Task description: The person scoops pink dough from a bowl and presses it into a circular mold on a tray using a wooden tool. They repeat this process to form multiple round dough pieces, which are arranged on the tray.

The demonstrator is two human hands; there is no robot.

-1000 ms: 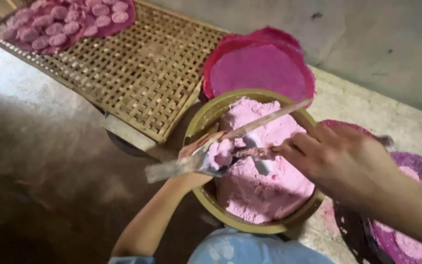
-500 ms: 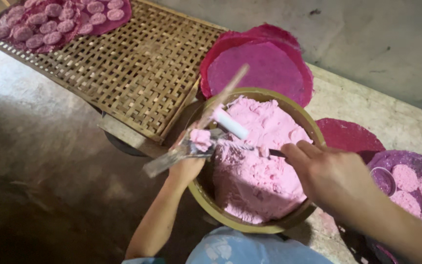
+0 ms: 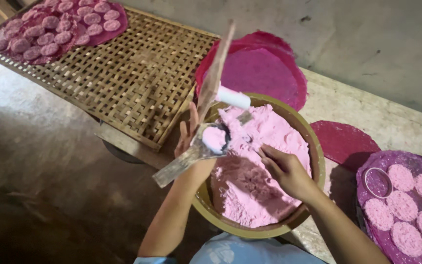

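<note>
While pink powder (image 3: 269,146) fills 1 bowl (image 3: 313,146), seemingly a scoop (image 3: 211,142) holds some.

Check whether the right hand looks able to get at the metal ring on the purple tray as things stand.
Probably yes. The right hand rests in the pink powder, and the metal ring lies uncovered on the purple tray just beyond the bowl's rim, with nothing between them.

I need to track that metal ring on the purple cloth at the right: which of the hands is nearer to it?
Right. The right hand is in the bowl, just left of the metal ring; the left hand is at the bowl's far side.
</note>
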